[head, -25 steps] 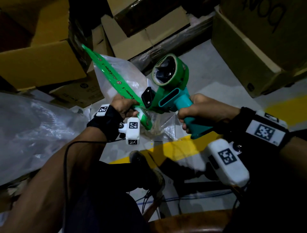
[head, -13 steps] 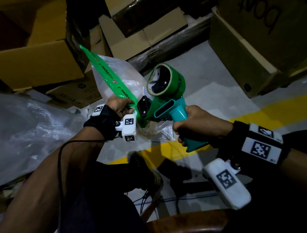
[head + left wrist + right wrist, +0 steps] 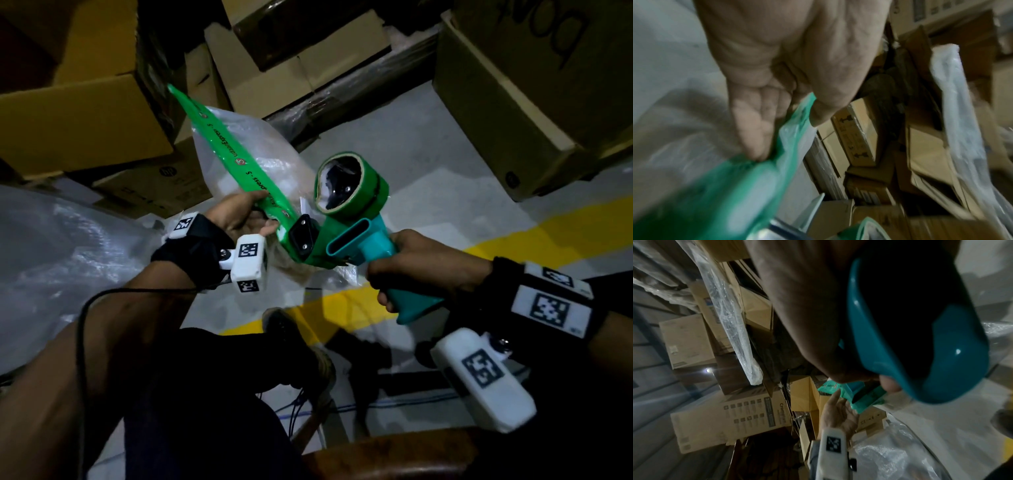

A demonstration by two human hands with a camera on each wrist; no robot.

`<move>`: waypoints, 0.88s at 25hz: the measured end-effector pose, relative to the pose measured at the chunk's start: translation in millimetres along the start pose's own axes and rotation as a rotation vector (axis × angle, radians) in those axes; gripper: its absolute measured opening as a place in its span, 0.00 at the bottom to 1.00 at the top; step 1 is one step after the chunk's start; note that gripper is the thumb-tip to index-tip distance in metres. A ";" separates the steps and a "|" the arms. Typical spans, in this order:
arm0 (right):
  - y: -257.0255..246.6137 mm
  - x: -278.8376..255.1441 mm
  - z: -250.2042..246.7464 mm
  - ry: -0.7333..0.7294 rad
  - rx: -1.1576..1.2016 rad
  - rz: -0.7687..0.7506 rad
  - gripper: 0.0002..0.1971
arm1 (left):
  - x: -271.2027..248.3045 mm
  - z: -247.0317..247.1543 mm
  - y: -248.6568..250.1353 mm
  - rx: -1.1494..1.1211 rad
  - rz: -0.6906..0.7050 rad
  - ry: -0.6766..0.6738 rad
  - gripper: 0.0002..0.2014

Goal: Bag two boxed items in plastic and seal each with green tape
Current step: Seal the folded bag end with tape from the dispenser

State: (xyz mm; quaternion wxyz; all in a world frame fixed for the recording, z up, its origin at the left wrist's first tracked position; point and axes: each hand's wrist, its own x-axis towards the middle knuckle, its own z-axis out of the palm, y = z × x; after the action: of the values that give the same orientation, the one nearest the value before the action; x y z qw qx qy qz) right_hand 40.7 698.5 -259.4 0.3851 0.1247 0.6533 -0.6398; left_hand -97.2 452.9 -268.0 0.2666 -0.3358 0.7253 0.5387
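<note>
A clear plastic bag [image 3: 239,150] is held up in front of me; what is inside it is hard to make out. A long strip of green printed tape [image 3: 226,150] runs along its top edge. My left hand [image 3: 265,212] pinches the taped edge near its lower end, thumb on one side and fingers on the other, as the left wrist view shows [image 3: 781,126]. My right hand [image 3: 380,284] grips the teal handle [image 3: 920,353] of the tape dispenser [image 3: 318,240]. The dispenser's green roll [image 3: 352,185] sits just right of my left hand, its front end against the strip.
Cardboard boxes [image 3: 85,113] are stacked behind and to the left, a large one [image 3: 513,85] at the right. Crumpled plastic sheeting [image 3: 51,257] lies at my left. The grey floor carries a yellow line [image 3: 513,236]. My foot [image 3: 301,346] and cables lie below.
The dispenser and my right hand have come down a little toward me along the strip. My left hand has shifted slightly left, still pinching the taped edge.
</note>
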 end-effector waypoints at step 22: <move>-1.5 -9.9 -11.5 -0.011 -0.064 0.090 0.02 | -5.7 -10.6 -30.6 1.638 1.399 -0.261 0.25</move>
State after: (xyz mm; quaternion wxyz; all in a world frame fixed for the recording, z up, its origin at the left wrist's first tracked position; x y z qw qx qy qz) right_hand 42.4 712.2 -253.0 0.4207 0.1382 0.6650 -0.6014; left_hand -70.1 437.9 -279.2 0.1189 0.4918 0.8614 -0.0447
